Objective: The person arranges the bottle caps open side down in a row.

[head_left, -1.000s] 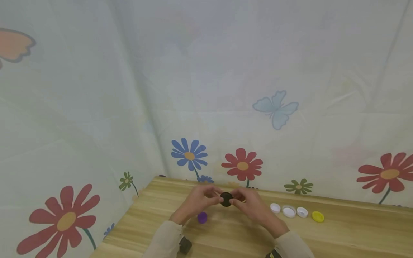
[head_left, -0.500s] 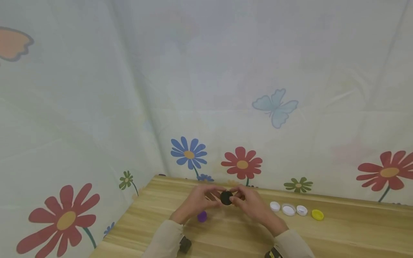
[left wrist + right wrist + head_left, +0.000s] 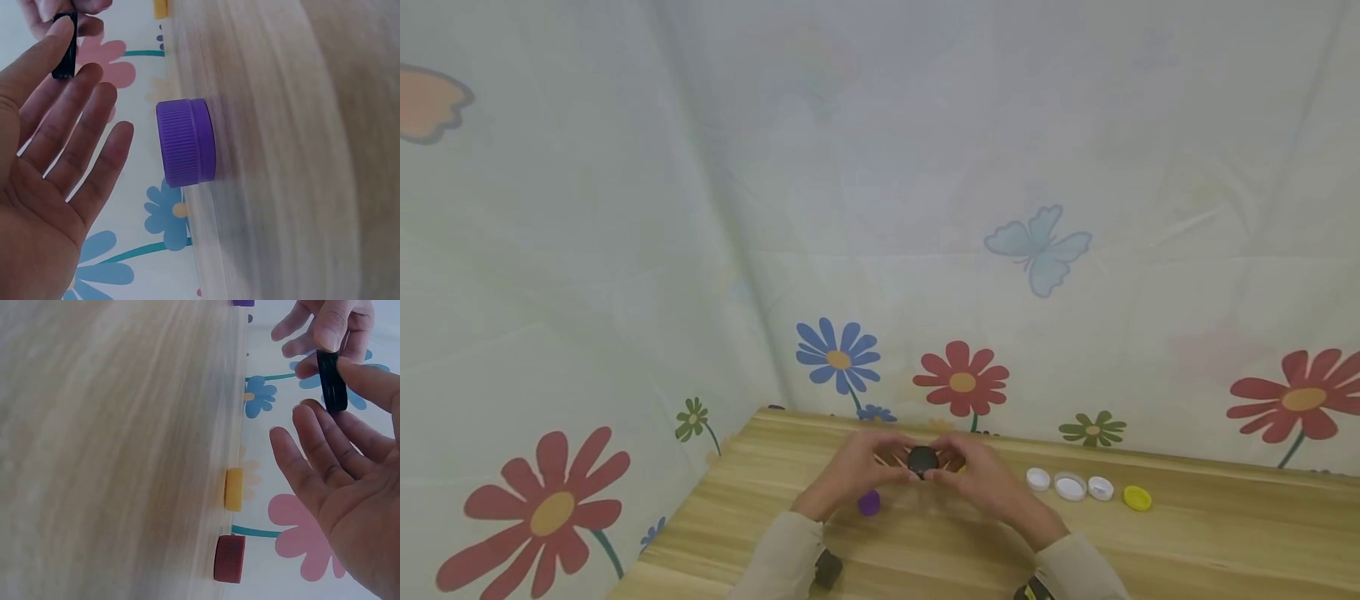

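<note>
A round black bottle cap is held above the wooden table, between both hands. My left hand pinches its left side with thumb and index finger; the other fingers extend loosely in the left wrist view. My right hand pinches the opposite side, its thumb on the cap's edge in the right wrist view. Below the left hand, a purple ribbed bottle cap rests on the table.
Several white caps and a yellow cap lie in a row at the right. The right wrist view has another small yellow cap and a dark red cap near the table's back edge. A flowered cloth hangs behind the table.
The black cap has turned between the fingers, its face now tilted further upward. The left thumb has shifted off its face to the near edge. Both arms stay nearly in place.
</note>
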`<state>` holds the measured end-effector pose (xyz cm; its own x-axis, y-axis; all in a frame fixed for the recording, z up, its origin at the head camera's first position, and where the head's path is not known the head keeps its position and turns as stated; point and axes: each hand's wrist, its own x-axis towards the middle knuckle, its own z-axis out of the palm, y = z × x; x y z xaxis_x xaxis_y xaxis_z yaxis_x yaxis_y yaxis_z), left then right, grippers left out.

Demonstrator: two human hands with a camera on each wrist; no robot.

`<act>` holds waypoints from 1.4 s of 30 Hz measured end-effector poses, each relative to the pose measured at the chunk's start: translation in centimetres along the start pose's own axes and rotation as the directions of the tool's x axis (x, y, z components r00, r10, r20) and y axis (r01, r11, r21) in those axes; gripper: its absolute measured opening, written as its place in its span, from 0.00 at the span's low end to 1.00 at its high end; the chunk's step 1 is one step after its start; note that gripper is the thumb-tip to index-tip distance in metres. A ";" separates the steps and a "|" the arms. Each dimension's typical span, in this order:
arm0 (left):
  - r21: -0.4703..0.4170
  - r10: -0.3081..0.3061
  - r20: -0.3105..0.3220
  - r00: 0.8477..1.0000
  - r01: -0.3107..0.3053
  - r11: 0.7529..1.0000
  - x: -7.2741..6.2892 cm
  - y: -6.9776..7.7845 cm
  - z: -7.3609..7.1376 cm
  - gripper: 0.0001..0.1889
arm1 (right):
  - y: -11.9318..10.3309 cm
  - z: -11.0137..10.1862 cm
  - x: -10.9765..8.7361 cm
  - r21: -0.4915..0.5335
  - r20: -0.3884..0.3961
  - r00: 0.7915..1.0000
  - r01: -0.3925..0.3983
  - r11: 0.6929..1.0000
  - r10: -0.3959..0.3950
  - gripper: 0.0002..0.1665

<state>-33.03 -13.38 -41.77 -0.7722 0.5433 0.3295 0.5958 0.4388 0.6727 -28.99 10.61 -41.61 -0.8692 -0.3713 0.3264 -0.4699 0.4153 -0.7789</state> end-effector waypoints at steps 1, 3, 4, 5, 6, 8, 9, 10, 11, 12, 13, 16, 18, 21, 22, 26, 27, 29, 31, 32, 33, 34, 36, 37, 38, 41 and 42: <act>0.001 -0.004 0.003 1.000 0.004 1.000 0.0 0.0 0.0 0.17 | 0.1 0.0 0.0 0.000 0.005 1.000 0.008 1.000 -0.008 0.20; 0.000 -0.004 0.007 1.000 0.004 1.000 -0.1 0.0 -0.1 0.17 | 0.3 0.0 0.1 -0.001 0.015 0.999 0.030 1.000 -0.030 0.20; -0.003 -0.006 0.009 1.000 0.006 1.000 -0.1 0.1 -0.1 0.17 | 0.3 0.0 0.1 -0.003 0.016 0.999 0.036 0.999 -0.036 0.20; -0.003 -0.008 0.011 1.000 0.008 1.000 -0.1 0.0 -0.1 0.17 | 0.4 0.1 0.1 -0.004 0.017 0.999 0.040 0.999 -0.040 0.20; -0.004 -0.004 0.013 1.000 0.004 1.000 -0.1 0.0 -0.2 0.17 | 0.4 0.1 0.1 -0.007 0.016 0.999 0.043 0.999 -0.043 0.19; -0.003 0.002 0.022 1.000 -0.002 1.000 -0.1 0.0 -0.2 0.17 | 0.4 0.2 0.1 -0.009 0.016 0.999 0.050 0.999 -0.050 0.20; -0.003 0.005 0.028 1.000 -0.005 1.000 -0.1 -0.1 -0.3 0.17 | 0.4 0.2 0.1 -0.012 0.014 0.999 0.052 0.999 -0.052 0.20; -0.004 0.010 0.035 0.999 -0.010 1.000 -0.1 -0.1 -0.3 0.17 | 0.4 0.3 0.1 -0.011 0.012 0.999 0.051 0.999 -0.051 0.20; -0.005 0.013 0.040 0.999 -0.013 1.000 -0.1 -0.2 -0.3 0.17 | 0.4 0.4 0.0 -0.011 0.012 0.999 0.050 0.999 -0.050 0.20; -0.007 0.016 0.047 0.999 -0.016 1.000 -0.1 -0.2 -0.4 0.17 | 0.4 0.5 0.0 -0.009 0.012 0.999 0.050 0.999 -0.050 0.20; -0.011 0.017 0.054 0.998 -0.017 1.000 -0.2 -0.3 -0.4 0.18 | 0.4 0.5 0.0 -0.007 0.014 0.999 0.049 0.999 -0.049 0.20; -0.033 0.010 0.066 0.998 -0.008 0.999 -0.4 -0.5 -0.5 0.18 | 0.4 0.8 0.0 -0.009 0.025 0.998 0.051 0.999 -0.051 0.19; -0.048 -0.002 0.073 0.997 0.006 0.999 -0.6 -0.5 -0.6 0.19 | 0.4 1.0 0.1 -0.008 0.036 0.998 0.059 0.998 -0.059 0.19; -0.062 -0.017 0.081 0.997 0.022 0.998 -0.9 -0.6 -0.6 0.20 | 0.4 1.2 0.1 -0.012 0.051 0.996 0.068 0.998 -0.068 0.18; -0.067 -0.015 0.086 0.996 0.021 0.998 -0.9 -0.6 -0.7 0.20 | 0.4 1.3 0.1 -0.017 0.055 0.996 0.068 0.998 -0.067 0.17; -0.064 -0.024 0.115 0.993 0.031 0.997 -1.1 -0.6 -0.6 0.19 | 0.5 1.6 0.1 -0.032 0.075 0.995 0.068 0.997 -0.066 0.16; -0.055 -0.029 0.122 0.992 0.036 0.998 -1.1 -0.7 -0.6 0.19 | 0.5 1.6 0.1 -0.035 0.081 0.995 0.065 0.997 -0.062 0.16; -0.032 -0.048 0.135 0.990 0.053 0.998 -1.1 -0.7 -0.5 0.18 | 0.5 1.8 0.1 -0.032 0.095 0.994 0.057 0.998 -0.054 0.16; -0.008 -0.073 0.143 0.987 0.075 0.997 -1.2 -0.7 -0.5 0.18 | 0.5 1.9 0.0 -0.024 0.109 0.993 0.044 0.999 -0.041 0.16; 0.000 -0.083 0.147 0.986 0.084 0.996 -1.2 -0.7 -0.4 0.18 | 0.5 2.0 0.0 -0.019 0.115 0.993 0.034 0.999 -0.032 0.15; 0.005 -0.088 0.152 0.984 0.089 0.996 -1.2 -0.6 -0.4 0.19 | 0.5 2.1 0.0 -0.016 0.122 0.992 0.026 1.000 -0.024 0.15; 0.005 -0.092 0.159 0.983 0.093 0.996 -1.2 -0.6 -0.4 0.19 | 0.5 2.1 0.0 -0.013 0.129 0.992 0.019 1.000 -0.017 0.15; 0.006 -0.098 0.174 0.980 0.099 0.995 -1.2 -0.5 -0.4 0.19 | 0.4 2.2 -0.1 -0.023 0.137 0.991 0.009 1.000 -0.006 0.14; 0.007 -0.096 0.180 0.979 0.097 0.995 -1.2 -0.5 -0.3 0.19 | 0.4 2.3 -0.1 -0.028 0.139 0.990 0.006 1.000 -0.002 0.14; 0.006 -0.093 0.187 0.978 0.094 0.996 -1.2 -0.5 -0.3 0.19 | 0.4 2.3 -0.1 -0.037 0.140 0.990 0.004 0.999 0.001 0.14; 0.006 -0.082 0.204 0.976 0.082 0.997 -1.3 -0.6 -0.2 0.19 | 0.3 2.4 -0.3 -0.061 0.143 0.990 -0.003 0.998 0.011 0.13; 0.001 -0.080 0.210 0.974 0.082 0.997 -1.4 -0.6 -0.2 0.19 | 0.3 2.5 -0.3 -0.066 0.146 0.989 -0.007 0.998 0.017 0.13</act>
<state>-32.37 -14.52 -42.47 -0.7537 0.6446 0.1282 0.5311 0.4826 0.6965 -28.44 8.78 -43.26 -0.8452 -0.4816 0.2317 -0.4728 0.4715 -0.7444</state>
